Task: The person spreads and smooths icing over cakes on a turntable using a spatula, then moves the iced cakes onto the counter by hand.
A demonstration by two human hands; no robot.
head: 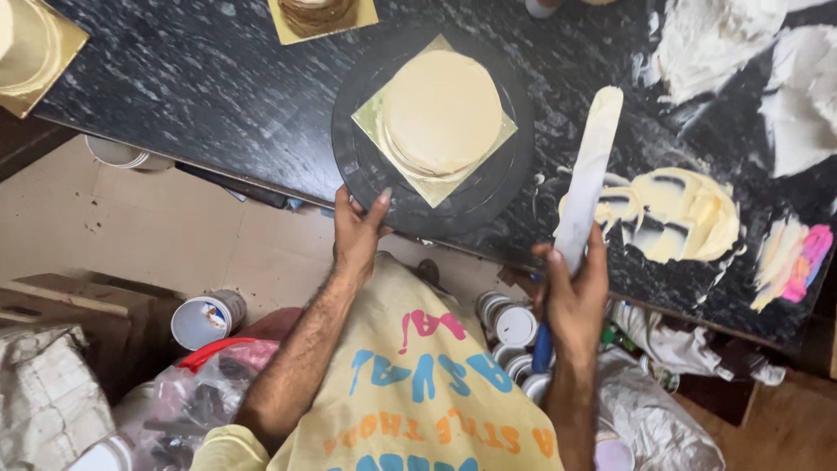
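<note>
Head view: left hand [359, 234] is pinching the near rim of the turntable [366, 166]; right hand [574, 292] is gripping the palette knife [588, 174]; the soft, fragile iced cake [442, 112] is probably best handled by its gold board [377, 122].

You have two hands in view — your left hand [359, 234] and your right hand [573, 292]. There is one black turntable [366, 166], one long spatula [589, 174], and one cream-covered cake [442, 112] on it. Count three gold square boards — one [370, 118] under that cake, one [288, 22] at the top edge, one [35, 61] at the far left.
</note>
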